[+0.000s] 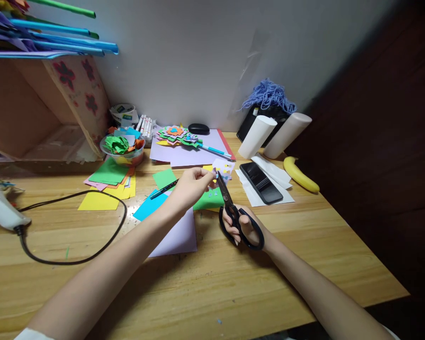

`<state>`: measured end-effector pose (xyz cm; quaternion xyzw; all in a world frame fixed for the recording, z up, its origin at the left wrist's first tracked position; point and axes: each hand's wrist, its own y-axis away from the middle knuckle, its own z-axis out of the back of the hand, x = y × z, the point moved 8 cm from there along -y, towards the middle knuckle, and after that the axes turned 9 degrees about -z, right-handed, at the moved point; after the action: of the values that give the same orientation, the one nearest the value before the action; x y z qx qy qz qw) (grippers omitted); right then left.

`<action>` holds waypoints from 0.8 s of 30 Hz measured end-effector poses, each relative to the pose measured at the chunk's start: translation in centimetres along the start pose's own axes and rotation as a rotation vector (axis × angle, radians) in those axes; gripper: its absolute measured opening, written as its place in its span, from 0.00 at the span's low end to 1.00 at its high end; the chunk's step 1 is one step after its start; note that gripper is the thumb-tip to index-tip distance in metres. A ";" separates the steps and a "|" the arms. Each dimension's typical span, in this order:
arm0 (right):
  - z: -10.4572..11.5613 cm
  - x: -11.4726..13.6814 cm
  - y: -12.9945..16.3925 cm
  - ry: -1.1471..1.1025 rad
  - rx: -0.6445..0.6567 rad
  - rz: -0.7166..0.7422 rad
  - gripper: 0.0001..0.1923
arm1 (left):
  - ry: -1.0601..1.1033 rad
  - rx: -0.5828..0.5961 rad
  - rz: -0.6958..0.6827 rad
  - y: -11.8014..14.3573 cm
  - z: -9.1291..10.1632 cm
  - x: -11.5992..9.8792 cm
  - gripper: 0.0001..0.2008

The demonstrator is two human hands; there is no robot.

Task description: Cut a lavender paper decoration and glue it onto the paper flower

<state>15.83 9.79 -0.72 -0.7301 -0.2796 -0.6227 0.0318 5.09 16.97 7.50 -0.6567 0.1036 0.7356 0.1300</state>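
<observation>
Wooden desk (pixel 212 288) boards run under your arms, with a pale wall behind. Your left hand (pixel 191 185) reaches to the middle of the desk, its fingertips pressed together, pinching a tiny paper scrap (pixel 213 173) that is too small to read. Your right hand (pixel 241 226) has its fingers curled through the black loops of the scissors (pixel 233 212), whose blades point up at the scrap and look nearly closed. Coloured paper sheets (pixel 109 182) lie toward the desk's left back, a lilac sheet (pixel 179 236) under your left wrist. A dark phone (pixel 261 182) rests on white paper near the right edge, beside a banana (pixel 301 175). Lettering on the tape roll (pixel 123 114) at the back is too blurred to read.
</observation>
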 end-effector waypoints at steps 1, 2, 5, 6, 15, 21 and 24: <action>0.0 0.0 0.0 0.002 -0.002 0.001 0.33 | -0.014 -0.011 -0.009 0.0 0.1 -0.1 0.10; 0.0 0.0 0.0 0.003 -0.002 0.001 0.33 | -0.025 -0.022 -0.012 0.1 0.2 -0.2 0.10; -0.1 0.0 -0.1 0.003 0.003 0.008 0.33 | -0.040 -0.041 -0.007 0.2 0.3 -0.4 0.09; -0.2 0.1 -0.1 0.005 0.007 0.011 0.33 | -0.042 -0.045 -0.009 0.2 0.3 -0.4 0.09; -0.3 0.4 0.1 0.049 -0.001 0.002 0.35 | -0.042 -0.067 -0.029 -0.2 0.9 -0.4 0.11; -0.2 0.3 0.1 0.052 0.005 0.013 0.36 | -0.075 0.059 0.037 0.0 0.2 0.4 0.10; -0.2 0.2 0.1 0.056 -0.001 0.008 0.36 | -0.039 0.062 0.053 0.1 0.2 0.4 0.09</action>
<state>15.72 9.71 -0.42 -0.7133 -0.2756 -0.6430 0.0419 4.89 16.96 7.14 -0.6348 0.1411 0.7480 0.1329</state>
